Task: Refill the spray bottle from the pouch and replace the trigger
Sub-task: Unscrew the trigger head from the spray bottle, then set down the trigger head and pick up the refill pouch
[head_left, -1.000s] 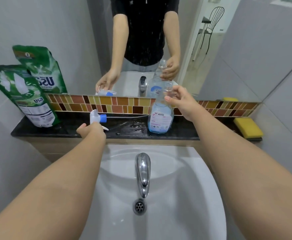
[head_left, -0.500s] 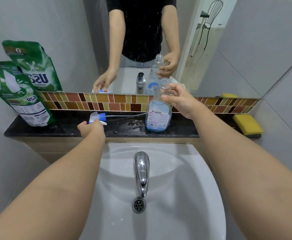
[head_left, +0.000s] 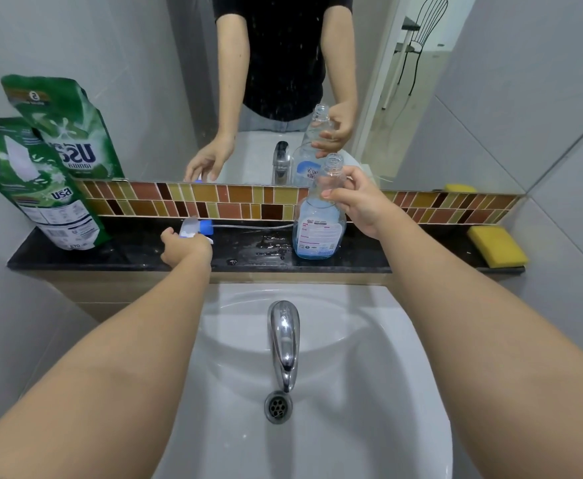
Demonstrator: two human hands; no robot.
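Trigger [head_left: 197, 229] off, on the ledge [head_left: 110, 257] under the left hand [head_left: 184, 248] — grip unclear; right hand [head_left: 359, 202] grasps the open bottle [head_left: 319, 233], partly full — pouch [head_left: 41, 188] untouched

Home bathroom: washbasin [head_left: 404, 392], tap [head_left: 283, 340], mirror [head_left: 404, 81], tiled walls.

The left hand [head_left: 186, 248] covers the trigger [head_left: 198, 228] grip; bottle label [head_left: 317, 235] print is unreadable.

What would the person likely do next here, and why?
Probably let go of the trigger sprayer and reach for the green pouch. The spray bottle stands open-necked and only partly full, steadied by the right hand, while the left hand rests on the sprayer lying on the ledge.
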